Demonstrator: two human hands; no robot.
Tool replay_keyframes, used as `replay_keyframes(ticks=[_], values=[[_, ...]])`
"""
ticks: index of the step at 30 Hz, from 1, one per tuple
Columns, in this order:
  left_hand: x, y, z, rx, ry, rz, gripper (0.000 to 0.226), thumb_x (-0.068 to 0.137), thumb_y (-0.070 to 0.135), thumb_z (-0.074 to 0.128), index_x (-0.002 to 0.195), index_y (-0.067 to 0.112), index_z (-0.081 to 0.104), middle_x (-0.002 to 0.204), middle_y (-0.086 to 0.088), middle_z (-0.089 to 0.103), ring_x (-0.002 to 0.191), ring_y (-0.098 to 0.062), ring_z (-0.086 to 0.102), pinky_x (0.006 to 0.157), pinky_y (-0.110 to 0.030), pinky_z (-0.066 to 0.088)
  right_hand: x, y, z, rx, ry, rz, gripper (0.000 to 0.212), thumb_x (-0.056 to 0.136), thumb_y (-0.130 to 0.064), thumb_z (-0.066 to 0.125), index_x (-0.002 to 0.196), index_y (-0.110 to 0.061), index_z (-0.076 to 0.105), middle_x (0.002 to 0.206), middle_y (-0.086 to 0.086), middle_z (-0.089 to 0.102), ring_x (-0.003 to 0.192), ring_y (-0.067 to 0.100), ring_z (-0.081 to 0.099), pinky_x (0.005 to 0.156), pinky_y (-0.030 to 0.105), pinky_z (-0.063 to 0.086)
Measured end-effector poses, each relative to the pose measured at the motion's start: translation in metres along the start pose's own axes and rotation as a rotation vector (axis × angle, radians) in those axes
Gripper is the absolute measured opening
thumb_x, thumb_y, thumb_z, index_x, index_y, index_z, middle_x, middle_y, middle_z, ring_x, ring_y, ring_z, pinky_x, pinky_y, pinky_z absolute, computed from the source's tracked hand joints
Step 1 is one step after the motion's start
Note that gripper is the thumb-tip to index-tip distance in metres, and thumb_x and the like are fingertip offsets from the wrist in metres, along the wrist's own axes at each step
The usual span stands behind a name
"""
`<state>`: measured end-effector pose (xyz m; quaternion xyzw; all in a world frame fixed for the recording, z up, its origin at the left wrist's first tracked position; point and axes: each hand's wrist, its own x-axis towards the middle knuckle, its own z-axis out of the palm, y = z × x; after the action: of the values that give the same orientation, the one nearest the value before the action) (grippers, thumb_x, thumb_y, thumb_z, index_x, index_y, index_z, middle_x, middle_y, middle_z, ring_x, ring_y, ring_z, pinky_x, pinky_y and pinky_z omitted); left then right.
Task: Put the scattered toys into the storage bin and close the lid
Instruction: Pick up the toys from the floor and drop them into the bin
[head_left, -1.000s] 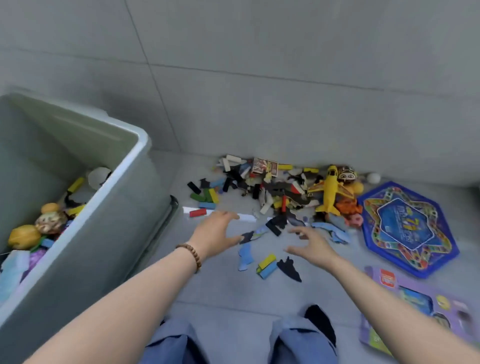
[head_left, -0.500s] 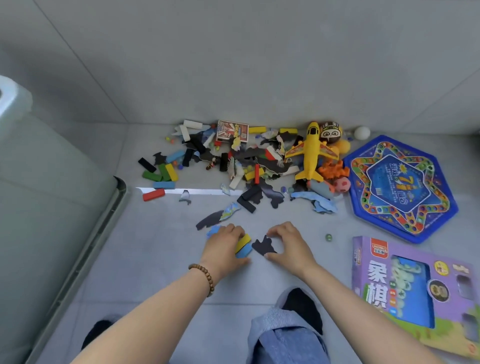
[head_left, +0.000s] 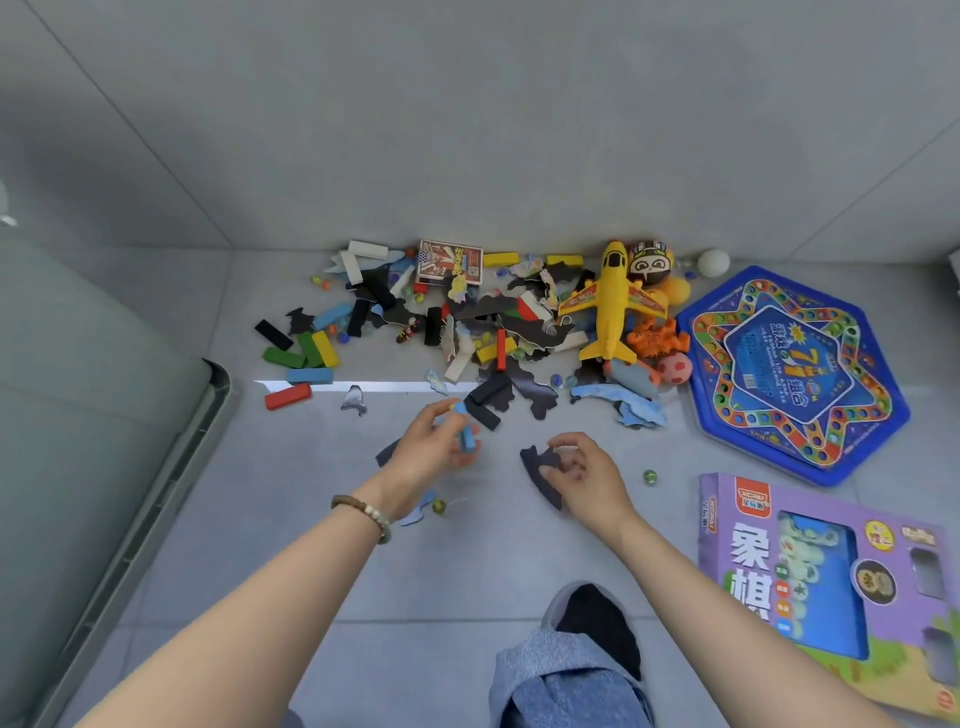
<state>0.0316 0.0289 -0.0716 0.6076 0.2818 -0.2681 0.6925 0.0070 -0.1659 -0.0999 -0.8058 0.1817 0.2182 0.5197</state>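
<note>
**Where are your hands, and what is in them?**

My left hand (head_left: 426, 452) is curled round a small blue block (head_left: 468, 440) that is hard-edged and rectangular. Blur hides whether a second block sits with it. A beaded bracelet (head_left: 363, 512) circles that wrist. My right hand (head_left: 582, 478) pinches a flat dark puzzle piece (head_left: 537, 465) with a wavy outline, low over the floor.

**What surrounds them?**

Smooth grey floor tiles (head_left: 457, 577) run open from my hands back to my knee. One glassy marble (head_left: 649, 476) lies just right of my right hand. Past my fingertips, a jumble lies along the foot of the wall. It includes a red block (head_left: 287, 396), more thin irregular puzzle pieces, and a glossy yellow plastic plane (head_left: 610, 306). To the right are a blue hexagonal game board (head_left: 852, 415) with a raised rim and a purple cardboard box (head_left: 727, 525). They nearly touch.

**And the storage bin?**

The storage bin (head_left: 78, 415) shows as a pale grey-green plastic wall along the left edge, well apart from my left hand. A strip of floor lies between them. The bin's top is out of view.
</note>
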Motion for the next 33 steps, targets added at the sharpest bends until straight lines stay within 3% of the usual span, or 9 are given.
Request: replay_keyframes(ticks=[3, 5, 8, 13, 16, 20, 25, 27, 33], values=[[-0.003, 0.001, -0.018, -0.363, -0.107, -0.152, 0.029, 0.097, 0.020, 0.038, 0.118, 0.009, 0.054, 0.106, -0.012, 0.058, 0.085, -0.024, 0.061, 0.082, -0.035, 0.053, -0.003, -0.029, 0.009, 0.295, 0.034, 0.042, 0.022, 0.085, -0.003, 0.063, 0.103, -0.015, 0.056, 0.083, 0.002, 0.063, 0.070, 0.014, 0.057, 0.052, 0.016, 0.048], [-0.008, -0.005, -0.025, -0.470, -0.148, -0.227, 0.038, 0.097, 0.036, 0.040, 0.115, 0.008, 0.057, 0.107, -0.013, 0.060, 0.089, -0.028, 0.062, 0.085, -0.041, 0.052, -0.009, -0.052, 0.021, 0.414, -0.081, -0.008, 0.022, 0.086, -0.002, 0.063, 0.103, -0.013, 0.056, 0.081, 0.000, 0.063, 0.071, 0.012, 0.059, 0.053, 0.017, 0.051], [-0.011, -0.012, -0.029, -0.594, -0.192, -0.277, 0.050, 0.092, 0.050, 0.047, 0.118, 0.009, 0.057, 0.110, -0.014, 0.064, 0.093, -0.031, 0.066, 0.086, -0.044, 0.054, -0.014, -0.062, 0.039, 0.325, -0.174, -0.072, 0.019, 0.086, -0.009, 0.064, 0.105, -0.013, 0.059, 0.086, -0.001, 0.061, 0.073, 0.010, 0.059, 0.056, 0.017, 0.050], [-0.013, -0.017, -0.054, -0.261, -0.028, -0.128, 0.027, 0.097, 0.027, 0.048, 0.116, 0.010, 0.057, 0.099, -0.004, 0.067, 0.076, -0.015, 0.068, 0.061, -0.023, 0.058, -0.018, -0.019, 0.050, 0.109, -0.122, -0.043, 0.018, 0.078, -0.013, 0.074, 0.090, -0.020, 0.064, 0.089, -0.002, 0.062, 0.071, 0.012, 0.054, 0.066, 0.021, 0.047], [-0.019, -0.027, -0.079, -0.182, 0.031, -0.083, 0.024, 0.097, 0.021, 0.048, 0.119, 0.013, 0.055, 0.103, -0.006, 0.067, 0.081, -0.020, 0.067, 0.064, -0.024, 0.059, -0.028, -0.006, 0.071, 0.013, -0.257, -0.069, 0.025, 0.072, -0.012, 0.080, 0.088, -0.023, 0.064, 0.094, -0.002, 0.064, 0.065, 0.007, 0.052, 0.067, 0.011, 0.046], [-0.029, -0.039, -0.099, -0.183, 0.049, -0.115, 0.022, 0.097, 0.013, 0.050, 0.117, 0.019, 0.056, 0.102, -0.006, 0.067, 0.081, -0.022, 0.066, 0.063, -0.027, 0.059, -0.029, -0.003, 0.093, -0.223, -0.267, -0.210, 0.032, 0.067, -0.014, 0.081, 0.083, -0.034, 0.061, 0.089, -0.013, 0.058, 0.062, 0.006, 0.048, 0.070, 0.019, 0.045], [-0.035, -0.039, -0.103, -0.199, 0.017, -0.139, 0.023, 0.096, 0.010, 0.050, 0.115, 0.018, 0.059, 0.104, -0.007, 0.067, 0.083, -0.023, 0.067, 0.064, -0.028, 0.060, -0.026, -0.003, 0.099, -0.395, -0.198, -0.286, 0.015, 0.075, -0.018, 0.076, 0.088, -0.019, 0.069, 0.077, -0.017, 0.051, 0.063, -0.003, 0.049, 0.069, 0.020, 0.043], [-0.035, -0.035, -0.100, -0.189, -0.003, -0.131, 0.023, 0.094, 0.009, 0.053, 0.115, 0.018, 0.059, 0.106, -0.005, 0.068, 0.086, -0.022, 0.066, 0.066, -0.027, 0.060, -0.026, -0.010, 0.098, -0.218, -0.156, -0.190, 0.011, 0.077, -0.017, 0.076, 0.084, -0.019, 0.067, 0.075, -0.015, 0.056, 0.059, -0.003, 0.051, 0.063, 0.016, 0.043], [-0.022, -0.014, -0.062, -0.132, -0.078, -0.099, 0.018, 0.091, 0.004, 0.055, 0.099, 0.019, 0.062, 0.102, -0.003, 0.063, 0.080, -0.018, 0.063, 0.063, -0.026, 0.058, -0.026, -0.036, 0.037, 0.796, -0.174, 0.207, 0.012, 0.089, 0.000, 0.051, 0.088, -0.009, 0.060, 0.077, 0.003, 0.066, 0.063, 0.013, 0.062, 0.057, 0.021, 0.053]])
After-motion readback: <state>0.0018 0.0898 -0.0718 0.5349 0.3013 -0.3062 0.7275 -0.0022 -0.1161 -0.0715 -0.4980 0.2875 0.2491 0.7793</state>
